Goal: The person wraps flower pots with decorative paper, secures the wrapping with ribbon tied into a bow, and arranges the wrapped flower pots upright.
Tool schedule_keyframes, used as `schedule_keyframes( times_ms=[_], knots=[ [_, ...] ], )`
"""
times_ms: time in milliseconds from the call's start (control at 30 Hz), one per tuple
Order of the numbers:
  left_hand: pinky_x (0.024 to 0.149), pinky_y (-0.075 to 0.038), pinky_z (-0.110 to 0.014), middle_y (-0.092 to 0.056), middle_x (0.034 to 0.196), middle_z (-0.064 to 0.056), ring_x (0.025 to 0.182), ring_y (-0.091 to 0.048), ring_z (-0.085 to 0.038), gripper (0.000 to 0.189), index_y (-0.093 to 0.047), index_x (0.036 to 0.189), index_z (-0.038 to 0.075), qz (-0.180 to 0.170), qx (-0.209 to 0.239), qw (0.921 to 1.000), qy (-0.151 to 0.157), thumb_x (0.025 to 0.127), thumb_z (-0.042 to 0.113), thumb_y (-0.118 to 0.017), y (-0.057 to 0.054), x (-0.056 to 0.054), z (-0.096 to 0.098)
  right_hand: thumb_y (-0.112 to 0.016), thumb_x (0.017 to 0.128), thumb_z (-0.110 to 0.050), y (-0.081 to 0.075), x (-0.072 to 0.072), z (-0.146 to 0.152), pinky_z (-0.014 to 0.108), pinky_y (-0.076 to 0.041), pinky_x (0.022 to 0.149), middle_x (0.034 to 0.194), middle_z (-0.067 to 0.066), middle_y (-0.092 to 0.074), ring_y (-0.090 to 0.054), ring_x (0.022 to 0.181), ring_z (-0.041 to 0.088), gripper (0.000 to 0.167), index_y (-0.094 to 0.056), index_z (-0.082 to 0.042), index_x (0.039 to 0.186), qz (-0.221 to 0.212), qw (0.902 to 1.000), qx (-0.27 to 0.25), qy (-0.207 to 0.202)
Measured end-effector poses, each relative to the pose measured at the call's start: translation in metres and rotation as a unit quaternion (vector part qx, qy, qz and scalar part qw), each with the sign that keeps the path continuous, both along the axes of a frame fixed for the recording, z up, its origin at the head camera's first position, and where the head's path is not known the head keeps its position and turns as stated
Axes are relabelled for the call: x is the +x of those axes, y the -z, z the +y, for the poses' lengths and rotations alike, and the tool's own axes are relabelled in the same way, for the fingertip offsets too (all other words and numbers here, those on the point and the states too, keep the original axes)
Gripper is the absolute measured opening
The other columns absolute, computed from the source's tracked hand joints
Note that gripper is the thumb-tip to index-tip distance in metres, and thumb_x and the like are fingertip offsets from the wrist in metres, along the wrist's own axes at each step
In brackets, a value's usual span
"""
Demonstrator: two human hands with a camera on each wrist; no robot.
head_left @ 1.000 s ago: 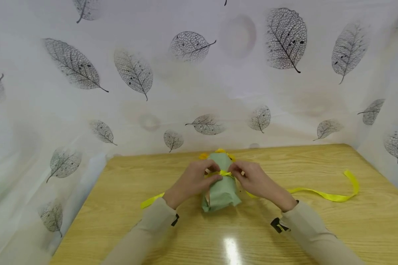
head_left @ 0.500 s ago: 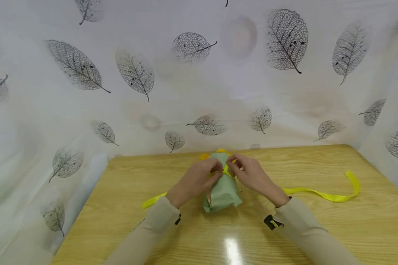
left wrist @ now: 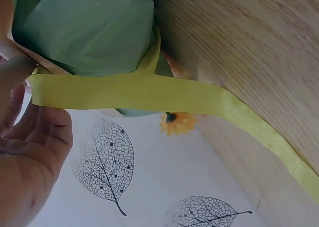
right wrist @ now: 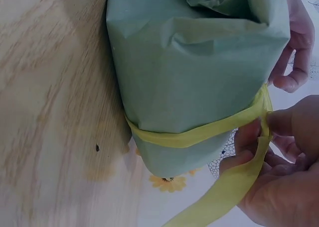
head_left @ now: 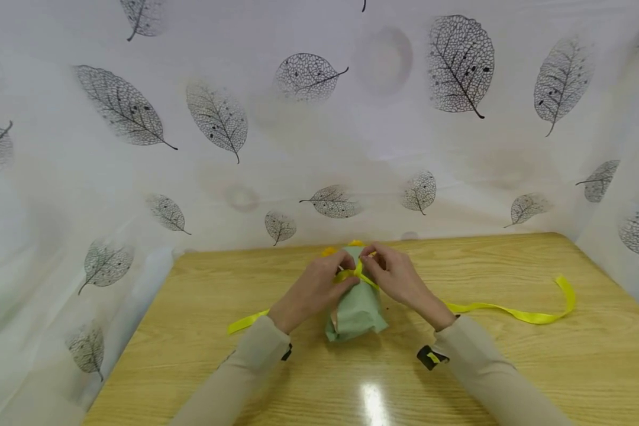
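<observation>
A bouquet wrapped in green paper point(head_left: 355, 313) lies on the table, with a yellow ribbon point(right wrist: 189, 137) running round its middle. Orange-yellow flowers point(left wrist: 178, 123) peek out of the far end of the wrap. On the left, my left hand point(head_left: 319, 287) pinches the ribbon close to the crossing over the paper; in the left wrist view a long tail point(left wrist: 134, 92) leads away from its fingers. My right hand point(right wrist: 289, 177) pinches the other ribbon end between thumb and fingers, raised slightly above the wrap. The crossing itself is partly covered by fingers.
One ribbon tail point(head_left: 532, 316) curls across the wooden table point(head_left: 511, 367) on the right, and another short end point(head_left: 243, 323) lies at the left. Behind the table hangs a pale leaf-print cloth point(head_left: 351, 148). A small dark speck point(right wrist: 97, 148) is on the wood.
My right hand has lifted away from the wrap, pulling the ribbon up, and its forearm has shifted left. The right-hand tail has slid a little. The left hand stays near the crossing.
</observation>
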State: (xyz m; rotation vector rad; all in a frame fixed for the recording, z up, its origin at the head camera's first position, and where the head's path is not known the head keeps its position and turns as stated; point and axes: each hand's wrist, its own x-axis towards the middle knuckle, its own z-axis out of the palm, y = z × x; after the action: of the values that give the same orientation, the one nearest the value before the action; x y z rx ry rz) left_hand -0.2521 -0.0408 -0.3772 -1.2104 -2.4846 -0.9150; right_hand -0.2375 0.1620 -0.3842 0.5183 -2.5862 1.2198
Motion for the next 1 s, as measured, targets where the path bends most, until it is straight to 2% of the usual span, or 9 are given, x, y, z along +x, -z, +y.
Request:
schedule_keyframes(
  times_ms=[133, 300, 433, 567, 667, 733, 833, 933, 1000],
  knots=[
    [0.083, -0.060, -0.028, -0.076, 0.107, -0.007, 0.094, -0.073, -0.017, 0.020, -0.066, 0.114, 0.005, 0.019, -0.009, 0.9997, 0.009, 0.096, 0.013, -0.072, 0.002, -0.001, 0.000, -0.055, 0.106, -0.017, 0.002, -0.001, 0.000, 0.026, -0.039, 0.047, 0.065, 0.001, -0.060, -0.046, 0.050, 0.009, 0.012, -0.067, -0.012, 0.108, -0.016, 0.9998, -0.004, 0.006],
    [0.074, -0.056, -0.020, -0.074, 0.104, -0.005, 0.084, -0.068, -0.012, 0.019, -0.075, 0.115, 0.006, 0.046, -0.037, 0.9982, 0.007, 0.098, 0.014, -0.070, 0.004, 0.000, -0.001, -0.060, 0.104, -0.020, 0.004, -0.003, 0.003, 0.027, -0.041, 0.048, 0.071, 0.004, -0.067, -0.050, 0.052, 0.011, 0.014, -0.066, -0.010, 0.111, -0.047, 0.9986, -0.006, 0.024],
    [0.065, -0.048, -0.015, -0.069, 0.096, -0.004, 0.075, -0.058, -0.009, 0.018, -0.077, 0.112, 0.008, 0.046, -0.059, 0.9972, -0.003, 0.101, 0.017, -0.065, 0.004, 0.002, -0.001, -0.064, 0.102, -0.022, 0.003, -0.004, 0.005, 0.028, -0.048, 0.054, 0.085, 0.008, -0.074, -0.061, 0.064, 0.012, 0.020, -0.065, -0.007, 0.115, -0.066, 0.9972, -0.014, 0.032],
    [0.066, -0.047, -0.017, -0.066, 0.096, -0.004, 0.077, -0.056, -0.010, 0.020, -0.074, 0.110, 0.006, 0.035, -0.078, 0.9963, -0.013, 0.105, 0.019, -0.060, 0.005, 0.001, 0.000, -0.067, 0.100, -0.023, 0.003, -0.005, 0.007, 0.028, -0.052, 0.057, 0.092, 0.010, -0.073, -0.066, 0.068, 0.012, 0.020, -0.065, -0.008, 0.113, -0.080, 0.9959, -0.025, 0.034],
    [0.068, -0.048, -0.020, -0.065, 0.097, -0.005, 0.079, -0.055, -0.011, 0.022, -0.070, 0.109, 0.005, 0.003, -0.084, 0.9964, -0.016, 0.107, 0.021, -0.055, 0.006, -0.001, 0.000, -0.067, 0.099, -0.023, 0.002, -0.004, 0.009, 0.026, -0.054, 0.060, 0.095, 0.009, -0.071, -0.065, 0.070, 0.013, 0.017, -0.066, -0.009, 0.108, -0.074, 0.9965, -0.025, 0.029],
    [0.068, -0.046, -0.021, -0.062, 0.093, -0.004, 0.078, -0.053, -0.012, 0.024, -0.067, 0.105, 0.005, -0.036, -0.078, 0.9962, -0.013, 0.109, 0.022, -0.051, 0.007, -0.003, 0.000, -0.068, 0.099, -0.023, 0.002, -0.002, 0.010, 0.026, -0.055, 0.062, 0.096, 0.008, -0.071, -0.065, 0.073, 0.015, 0.014, -0.067, -0.010, 0.105, -0.064, 0.9974, -0.021, 0.027],
    [0.063, -0.042, -0.022, -0.054, 0.081, -0.001, 0.071, -0.047, -0.011, 0.031, -0.061, 0.093, 0.007, -0.107, -0.059, 0.9924, -0.010, 0.111, 0.024, -0.044, 0.009, -0.006, 0.000, -0.069, 0.099, -0.021, 0.000, 0.003, 0.013, 0.027, -0.057, 0.069, 0.098, 0.006, -0.072, -0.068, 0.084, 0.017, 0.009, -0.070, -0.012, 0.102, -0.027, 0.9995, -0.007, 0.014],
    [0.058, -0.039, -0.021, -0.045, 0.071, 0.001, 0.063, -0.043, -0.010, 0.037, -0.056, 0.083, 0.009, -0.174, -0.030, 0.9842, -0.005, 0.112, 0.026, -0.040, 0.009, -0.008, 0.000, -0.074, 0.095, -0.016, 0.001, 0.009, 0.014, 0.029, -0.057, 0.071, 0.097, 0.002, -0.073, -0.069, 0.088, 0.018, 0.004, -0.073, -0.014, 0.098, 0.048, 0.9986, 0.018, -0.009],
    [0.057, -0.037, -0.021, -0.041, 0.067, 0.002, 0.059, -0.040, -0.010, 0.040, -0.054, 0.079, 0.010, -0.211, -0.011, 0.9773, -0.003, 0.113, 0.027, -0.039, 0.009, -0.010, -0.001, -0.078, 0.091, -0.012, 0.002, 0.012, 0.014, 0.030, -0.056, 0.069, 0.095, 0.000, -0.072, -0.069, 0.085, 0.017, 0.007, -0.075, -0.015, 0.095, 0.107, 0.9930, 0.035, -0.037]
  ],
)
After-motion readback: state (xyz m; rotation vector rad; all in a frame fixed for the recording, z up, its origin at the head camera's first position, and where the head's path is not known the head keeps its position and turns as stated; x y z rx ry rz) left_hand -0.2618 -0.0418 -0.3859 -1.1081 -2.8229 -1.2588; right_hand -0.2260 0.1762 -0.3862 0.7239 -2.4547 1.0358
